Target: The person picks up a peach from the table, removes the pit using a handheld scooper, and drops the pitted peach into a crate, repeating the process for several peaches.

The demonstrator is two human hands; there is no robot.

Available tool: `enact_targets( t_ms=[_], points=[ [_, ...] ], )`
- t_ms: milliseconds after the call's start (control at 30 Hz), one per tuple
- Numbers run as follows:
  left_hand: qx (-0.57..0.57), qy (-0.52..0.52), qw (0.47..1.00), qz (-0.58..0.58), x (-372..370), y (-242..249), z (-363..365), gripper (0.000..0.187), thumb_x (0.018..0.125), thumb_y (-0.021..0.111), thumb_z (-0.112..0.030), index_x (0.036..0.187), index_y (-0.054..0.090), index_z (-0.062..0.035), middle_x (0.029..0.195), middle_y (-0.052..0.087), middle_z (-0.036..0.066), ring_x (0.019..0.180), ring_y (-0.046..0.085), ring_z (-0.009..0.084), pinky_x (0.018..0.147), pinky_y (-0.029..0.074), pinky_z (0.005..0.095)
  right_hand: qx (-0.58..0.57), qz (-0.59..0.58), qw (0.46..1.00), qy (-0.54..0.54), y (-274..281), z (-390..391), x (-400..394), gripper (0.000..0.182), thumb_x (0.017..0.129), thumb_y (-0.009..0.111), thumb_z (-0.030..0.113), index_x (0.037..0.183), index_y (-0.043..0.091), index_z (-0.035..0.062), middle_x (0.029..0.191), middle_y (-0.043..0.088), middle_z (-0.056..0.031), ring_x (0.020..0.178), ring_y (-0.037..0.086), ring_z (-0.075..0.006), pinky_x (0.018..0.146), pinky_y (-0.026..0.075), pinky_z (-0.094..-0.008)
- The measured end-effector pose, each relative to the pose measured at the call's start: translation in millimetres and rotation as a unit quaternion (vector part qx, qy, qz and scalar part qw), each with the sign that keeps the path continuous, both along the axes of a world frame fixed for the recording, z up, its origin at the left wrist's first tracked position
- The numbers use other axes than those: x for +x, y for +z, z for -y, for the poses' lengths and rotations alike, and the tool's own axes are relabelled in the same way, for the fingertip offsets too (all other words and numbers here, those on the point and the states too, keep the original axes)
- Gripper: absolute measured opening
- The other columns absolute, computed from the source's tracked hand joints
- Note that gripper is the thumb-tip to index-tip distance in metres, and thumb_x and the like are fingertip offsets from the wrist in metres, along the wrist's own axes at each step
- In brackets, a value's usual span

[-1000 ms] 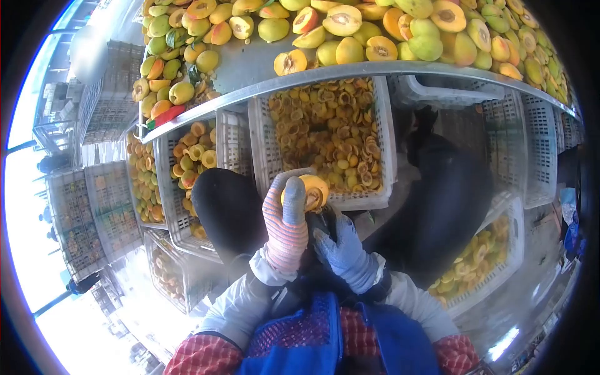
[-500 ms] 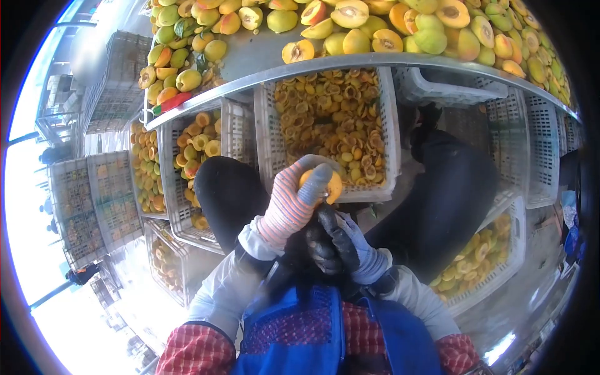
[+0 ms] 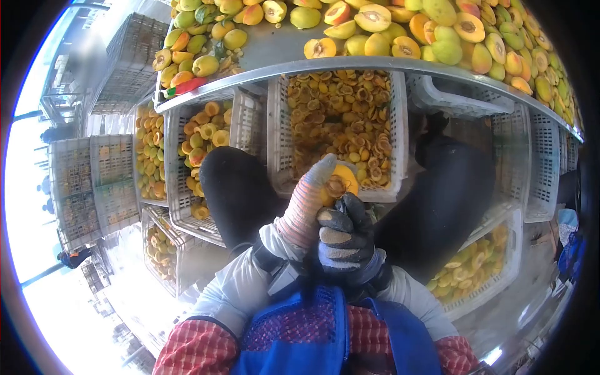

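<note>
My left hand (image 3: 306, 203), in a pink-and-grey striped glove, is closed around a yellow peach half (image 3: 345, 179), thumb stretched up along its side. The cut face and brownish hollow or stone of the peach are turned toward me. Pressed close beneath the fruit, my right hand (image 3: 345, 240) wears a dark, stained glove. Its fingers are curled into a fist, and whatever lies inside them is hidden. Beyond both hands, on the floor, stands a white crate (image 3: 278, 134) full of scooped-out peach scraps.
A metal table (image 3: 275, 47) heaped with whole and halved peaches (image 3: 440, 34) spans the front. On its left edge lies a red-and-green object (image 3: 186, 87). Crates of peach halves stand left (image 3: 178, 194) and right (image 3: 515, 262). Stacked crates (image 3: 94, 187) rise farther left.
My right hand has risen and turned, bringing its curled fingers up against the peach half. My left hand has tilted, showing more of the cut face. The whole view has shifted slightly.
</note>
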State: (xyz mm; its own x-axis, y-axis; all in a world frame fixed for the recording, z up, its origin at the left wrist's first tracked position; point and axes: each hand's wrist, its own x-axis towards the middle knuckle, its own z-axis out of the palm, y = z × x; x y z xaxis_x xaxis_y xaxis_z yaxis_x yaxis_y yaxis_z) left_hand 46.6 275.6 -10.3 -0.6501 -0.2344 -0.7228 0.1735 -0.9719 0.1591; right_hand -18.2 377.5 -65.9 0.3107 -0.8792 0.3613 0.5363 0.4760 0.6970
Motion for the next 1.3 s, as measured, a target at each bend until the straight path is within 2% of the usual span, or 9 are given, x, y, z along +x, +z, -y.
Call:
enact_targets(
  t_ms=[367, 500, 567, 667, 733, 1067, 1100, 1167, 1300],
  points=[
    [-0.281, 0.177, 0.9, 0.282, 57, -2, 9, 0.04, 0.093, 0.049, -0.043, 0.101, 0.061, -0.0062, 0.09, 0.063, 0.008, 0.079, 0.061, 0.0157, 0.067, 0.053, 0.0269, 0.12, -0.147, 0.981, 0.028, -26, -1, -5, 0.044, 0.098, 0.037, 0.049, 0.09, 0.051, 0.008, 0.056, 0.034, 0.0038, 0.041, 0.033, -0.0057, 0.034, 0.03, -0.0222],
    [-0.58, 0.181, 0.688, 0.397, 152, 17, 61, 0.029, 0.094, 0.054, -0.026, 0.109, 0.059, -0.0022, 0.093, 0.062, 0.008, 0.09, 0.06, 0.0169, 0.08, 0.05, 0.0288, 0.086, -0.127, 0.987, 0.047, -23, 6, -4, 0.053, 0.096, 0.037, 0.052, 0.095, 0.062, 0.0059, 0.058, 0.033, 0.0039, 0.04, 0.028, -0.0056, 0.035, 0.026, -0.0208],
    [-0.628, -0.033, 0.505, 0.591, 223, -19, 107, 0.026, 0.092, 0.058, -0.019, 0.113, 0.056, -0.0042, 0.102, 0.06, 0.009, 0.089, 0.057, 0.0181, 0.083, 0.048, 0.0286, 0.067, -0.102, 0.991, 0.049, -41, 8, -2, 0.055, 0.095, 0.039, 0.055, 0.096, 0.064, 0.0066, 0.057, 0.031, 0.0054, 0.039, 0.025, -0.0048, 0.035, 0.025, -0.0215],
    [-0.711, -0.052, 0.273, 0.646, 189, -17, 128, 0.023, 0.09, 0.059, -0.01, 0.111, 0.058, -0.0026, 0.098, 0.061, 0.01, 0.086, 0.057, 0.0174, 0.08, 0.047, 0.0281, 0.105, -0.14, 0.984, 0.038, -49, 10, 2, 0.053, 0.094, 0.04, 0.056, 0.094, 0.064, 0.0086, 0.053, 0.027, 0.0077, 0.038, 0.019, -0.0035, 0.034, 0.017, -0.0202],
    [-0.7, 0.005, 0.476, 0.533, 89, 18, 122, 0.02, 0.089, 0.06, -0.009, 0.108, 0.06, -0.0015, 0.096, 0.063, 0.009, 0.084, 0.057, 0.0154, 0.079, 0.048, 0.0287, 0.15, -0.165, 0.974, 0.041, -53, 11, 1, 0.052, 0.094, 0.04, 0.056, 0.092, 0.064, 0.0101, 0.052, 0.025, 0.0082, 0.037, 0.018, -0.0035, 0.035, 0.016, -0.02],
    [-0.729, -0.514, 0.298, 0.339, -119, 10, 232, 0.048, 0.084, 0.059, -0.044, 0.113, 0.059, -0.0063, 0.102, 0.064, 0.02, 0.094, 0.063, 0.0333, 0.082, 0.049, 0.0402, 0.277, -0.324, 0.904, 0.036, -49, 14, -21, 0.046, 0.091, 0.046, 0.057, 0.082, 0.058, 0.0139, 0.05, 0.024, 0.0093, 0.037, 0.02, -0.0039, 0.035, 0.018, -0.0196],
    [-0.729, -0.5, 0.298, 0.36, -117, 11, 232, 0.047, 0.082, 0.066, -0.037, 0.112, 0.058, -0.0016, 0.102, 0.065, 0.02, 0.09, 0.064, 0.0286, 0.08, 0.049, 0.0374, 0.293, -0.352, 0.888, 0.04, -41, 16, -24, 0.045, 0.091, 0.046, 0.057, 0.083, 0.057, 0.0138, 0.05, 0.026, 0.0086, 0.037, 0.021, -0.0041, 0.035, 0.019, -0.0198],
    [-0.734, -0.329, 0.515, 0.297, -96, 10, 231, 0.044, 0.077, 0.073, -0.025, 0.106, 0.056, 0.003, 0.094, 0.066, 0.016, 0.083, 0.063, 0.0201, 0.076, 0.05, 0.0325, 0.315, -0.408, 0.855, 0.052, -24, 26, -33, 0.044, 0.092, 0.046, 0.055, 0.083, 0.056, 0.0137, 0.051, 0.029, 0.0073, 0.037, 0.024, -0.0046, 0.034, 0.02, -0.0201],
    [-0.731, -0.203, 0.583, 0.291, -65, 21, 165, 0.04, 0.075, 0.075, -0.016, 0.102, 0.051, 0.0018, 0.087, 0.061, 0.01, 0.08, 0.058, 0.0139, 0.072, 0.049, 0.0279, 0.213, -0.437, 0.872, -0.06, 8, 32, -41, 0.039, 0.094, 0.046, 0.049, 0.088, 0.053, 0.0105, 0.054, 0.039, 0.0035, 0.039, 0.032, -0.0063, 0.034, 0.026, -0.0216]
  ],
)
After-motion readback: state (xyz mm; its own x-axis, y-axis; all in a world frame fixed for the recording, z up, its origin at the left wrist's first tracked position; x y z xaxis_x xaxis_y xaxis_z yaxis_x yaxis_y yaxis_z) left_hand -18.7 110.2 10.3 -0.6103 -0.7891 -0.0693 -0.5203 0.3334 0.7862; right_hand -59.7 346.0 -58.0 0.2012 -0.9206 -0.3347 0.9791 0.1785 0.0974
